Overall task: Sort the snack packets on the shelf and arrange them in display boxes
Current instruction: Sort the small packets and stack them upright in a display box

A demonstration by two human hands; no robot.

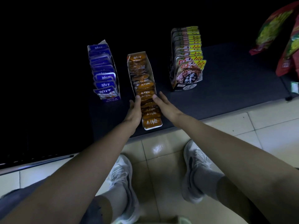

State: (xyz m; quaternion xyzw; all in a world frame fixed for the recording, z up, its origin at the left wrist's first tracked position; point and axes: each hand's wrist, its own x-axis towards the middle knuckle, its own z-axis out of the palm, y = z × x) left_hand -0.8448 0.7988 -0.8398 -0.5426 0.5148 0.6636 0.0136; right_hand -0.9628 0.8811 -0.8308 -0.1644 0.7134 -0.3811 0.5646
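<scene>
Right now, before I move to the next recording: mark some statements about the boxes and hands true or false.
1. The left hand and right hand flank the orange packet row. True.
2. The purple packet box stands right of the orange row. False: it stands left.
3. Three filled display boxes stand on the dark shelf. True.
4. The right hand holds a packet from the grey-and-yellow box. False: its fingers lie straight beside the orange row.

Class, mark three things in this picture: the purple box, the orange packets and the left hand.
purple box (111, 99): head view, front panel.
orange packets (145, 92): head view, packet midway along the row.
left hand (135, 110): head view, back of the hand.
</scene>
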